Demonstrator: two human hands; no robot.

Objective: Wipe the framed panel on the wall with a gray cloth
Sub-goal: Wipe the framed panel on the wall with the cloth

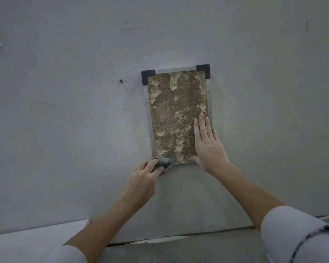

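The framed panel [174, 114] hangs on the grey wall, upright, with a mottled brown and cream face, a thin grey frame and black caps on its two top corners. My left hand [142, 179] grips a bunched gray cloth [164, 162] and presses it against the panel's bottom left corner. My right hand [207, 143] lies flat with fingers straight on the panel's lower right part, covering that bottom corner.
A small dark screw or hole [121, 80] sits in the wall left of the panel. A pale ledge [36, 236] runs along the bottom left, and a crack [160, 239] follows the wall's lower edge.
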